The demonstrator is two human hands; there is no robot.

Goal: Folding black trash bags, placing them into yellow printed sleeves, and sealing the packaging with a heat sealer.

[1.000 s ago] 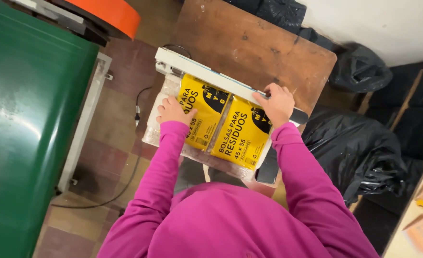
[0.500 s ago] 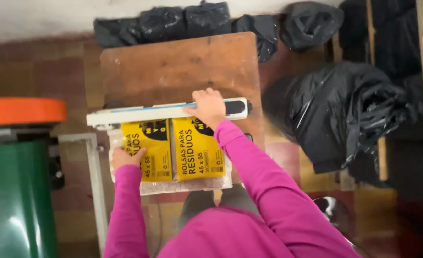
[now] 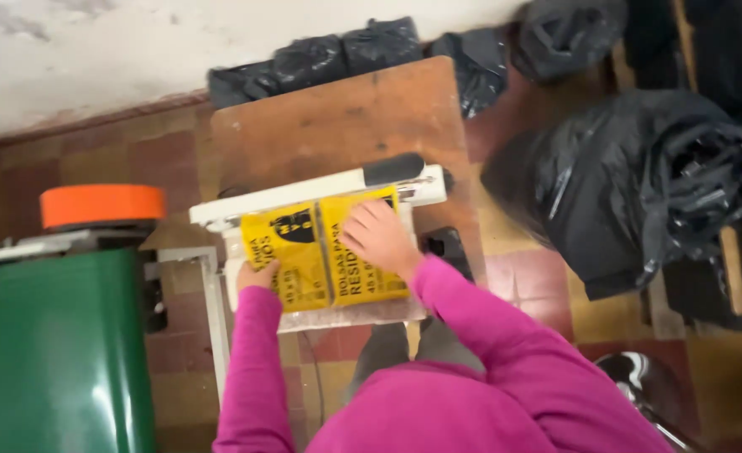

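A yellow-labelled clear packet point(image 3: 325, 256) lay on the near edge of the wooden table point(image 3: 337, 126), just below the white sealer bar point(image 3: 304, 195). The right hand point(image 3: 379, 239) rested flat and open-fingered upon the packet; the left hand point(image 3: 256, 275) pinched its left edge. Black bags point(image 3: 639, 193) lay right of the table, a green bin point(image 3: 52, 352) to its left.

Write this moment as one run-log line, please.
left hand: holds yellow packet edge | right hand: flat on packet | packet: under white sealer bar
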